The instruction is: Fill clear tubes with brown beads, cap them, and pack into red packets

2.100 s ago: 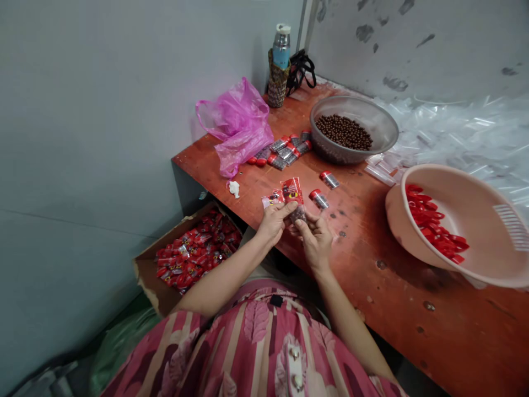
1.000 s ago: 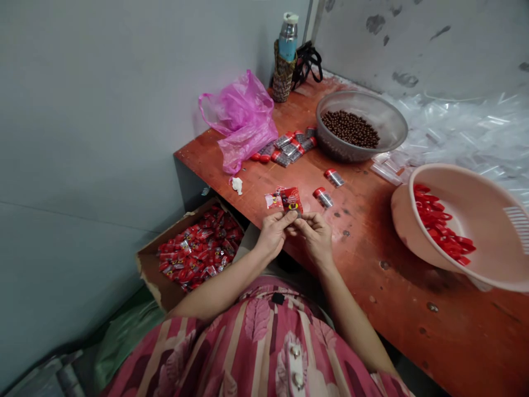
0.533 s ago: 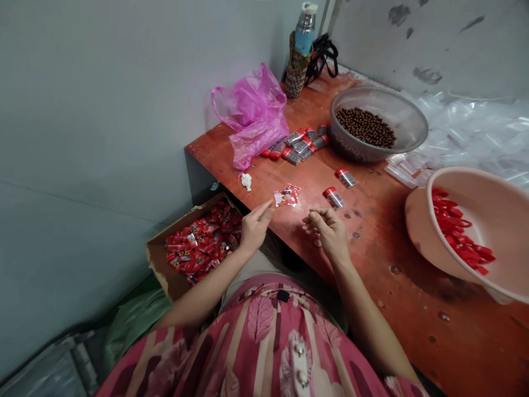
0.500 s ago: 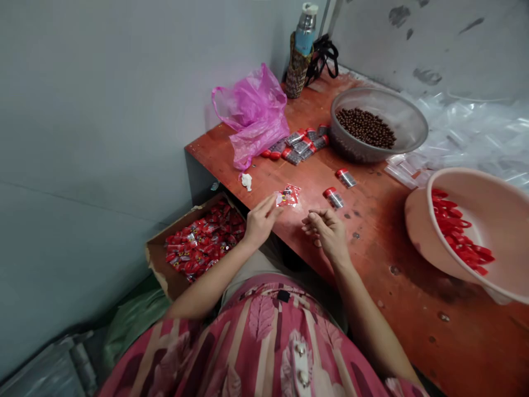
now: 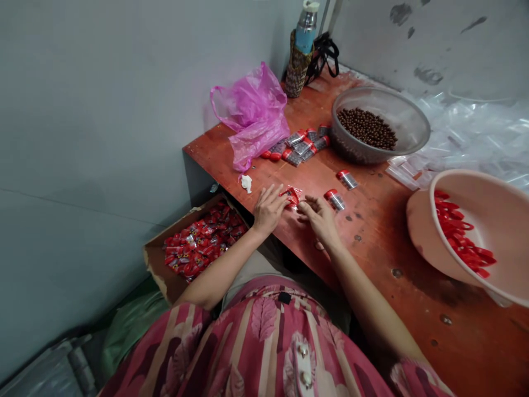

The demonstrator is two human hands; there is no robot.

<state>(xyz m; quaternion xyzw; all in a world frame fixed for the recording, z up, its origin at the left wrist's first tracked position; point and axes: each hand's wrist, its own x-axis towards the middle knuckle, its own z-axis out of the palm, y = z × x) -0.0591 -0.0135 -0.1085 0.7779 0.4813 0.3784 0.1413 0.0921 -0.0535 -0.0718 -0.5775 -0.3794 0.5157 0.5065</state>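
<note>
A small pile of red printed packets lies near the front edge of the red-brown table. My left hand rests beside it, fingers stretched out and spread, the fingertips touching the packets. My right hand is just right of the pile with its fingers curled and pinched at a packet's edge. A small clear vial with a red cap lies right behind my right hand, and another vial lies a little farther back.
A cardboard box of red packets sits on the floor at left. On the table stand a metal bowl of brown beads, several capped vials, a pink plastic bag, a bottle and a pink basin holding red caps. Clear plastic bags lie behind.
Both hands held a packet together, let it go, then moved forward onto the pile on the table. My left hand has flattened on it and my right hand has closed at its edge.
</note>
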